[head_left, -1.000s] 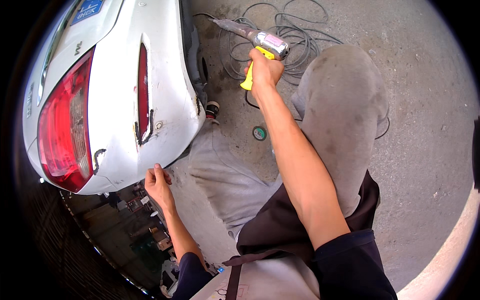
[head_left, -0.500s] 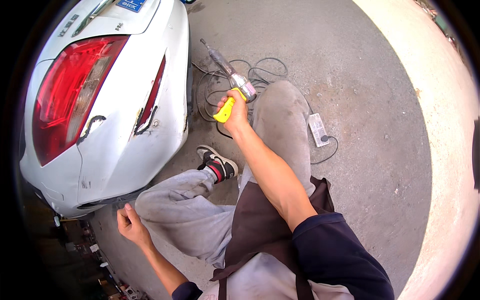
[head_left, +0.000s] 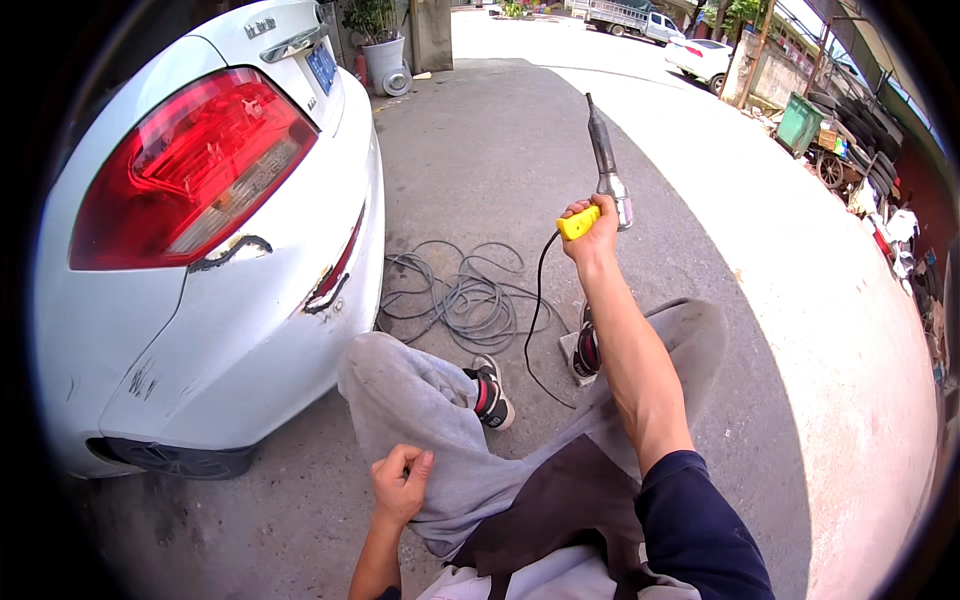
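Note:
My right hand (head_left: 592, 228) grips the yellow handle of a heat gun (head_left: 606, 170), held out in front of my right leg. Its silver body and long dark nozzle point up and away from me. A black cord (head_left: 528, 335) hangs from the handle toward the ground between my legs. My left hand (head_left: 402, 482) is closed beside my left knee, thumb along the curled fingers; what it holds, if anything, is hidden. To the left, the white car's rear bumper (head_left: 270, 330) has dark-edged damage below the red tail light (head_left: 195, 170) and around the narrow red reflector (head_left: 345, 262).
Coiled grey hose or cable (head_left: 465, 300) lies on the concrete beside the car. A pale power strip (head_left: 575, 360) rests by my right shoe. Farther off stand a potted plant (head_left: 383, 50), a green bin (head_left: 800, 125), piled tyres (head_left: 870, 130) and another white car (head_left: 700, 60).
The view has lifted and shows more of the yard. My right hand has swung the heat gun away from the car to the right, its nozzle more upright. My left hand remains closed near my knee.

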